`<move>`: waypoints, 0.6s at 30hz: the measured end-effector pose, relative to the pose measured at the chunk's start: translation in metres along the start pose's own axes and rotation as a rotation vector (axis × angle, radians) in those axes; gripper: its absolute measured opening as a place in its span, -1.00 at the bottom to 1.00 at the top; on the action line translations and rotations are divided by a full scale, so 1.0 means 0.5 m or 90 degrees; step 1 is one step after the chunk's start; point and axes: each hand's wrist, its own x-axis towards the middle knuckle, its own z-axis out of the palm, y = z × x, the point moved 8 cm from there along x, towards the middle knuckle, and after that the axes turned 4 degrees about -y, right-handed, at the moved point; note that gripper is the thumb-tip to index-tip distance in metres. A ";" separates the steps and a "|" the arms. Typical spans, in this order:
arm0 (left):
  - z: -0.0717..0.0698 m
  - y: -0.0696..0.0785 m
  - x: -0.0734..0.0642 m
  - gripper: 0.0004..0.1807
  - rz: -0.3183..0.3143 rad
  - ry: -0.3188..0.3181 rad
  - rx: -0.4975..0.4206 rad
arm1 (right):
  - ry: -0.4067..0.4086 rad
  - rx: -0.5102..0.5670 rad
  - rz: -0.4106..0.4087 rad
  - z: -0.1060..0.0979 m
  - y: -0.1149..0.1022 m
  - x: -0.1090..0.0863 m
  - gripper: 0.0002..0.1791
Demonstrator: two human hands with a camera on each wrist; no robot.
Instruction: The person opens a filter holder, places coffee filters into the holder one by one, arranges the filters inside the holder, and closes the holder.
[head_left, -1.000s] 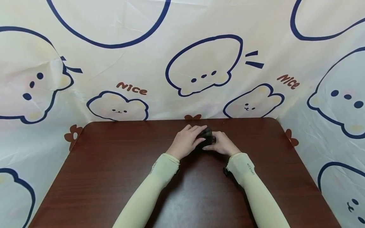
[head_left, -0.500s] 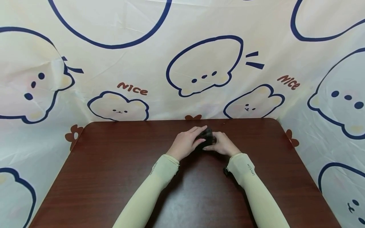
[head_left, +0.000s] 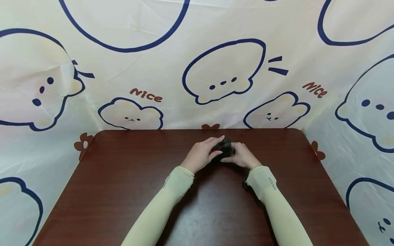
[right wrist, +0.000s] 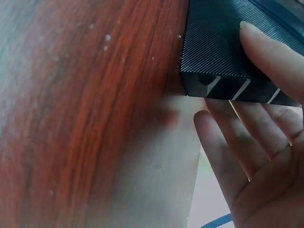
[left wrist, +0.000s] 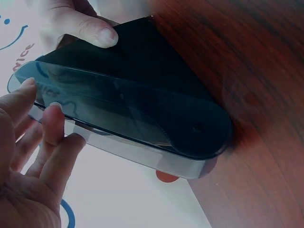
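Observation:
Near the far edge of the table, both hands hold a dark box-like object [head_left: 224, 149]. In the left wrist view its black body [left wrist: 156, 61] stands tilted, with a smoky see-through piece [left wrist: 133, 111] with a rounded end along one side. The left hand [head_left: 201, 153] grips it from the left; its fingertips meet the edge of the see-through piece. From the right, the right hand [head_left: 242, 155] holds the other end. Its thumb lies over a finely ribbed face [right wrist: 218, 47], its fingers behind. Slanted light stripes mark the narrow end [right wrist: 237, 88]. The object's exact kind is unclear.
A dark red-brown wooden table [head_left: 123, 177] spreads beneath the hands, its far corners rounded. Behind it and at both sides hangs a pale cloth [head_left: 172, 68] printed with blue-outlined cartoon animals. Light green sleeves cover both forearms.
The head view has shifted slightly, so the scene sits a little further right. Both hands keep the same hold on the dark object, with no clear movement of it.

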 end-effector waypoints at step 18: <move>0.010 -0.037 -0.019 -0.33 -0.031 -0.040 -0.082 | 0.002 -0.007 -0.004 0.001 -0.005 -0.009 -0.51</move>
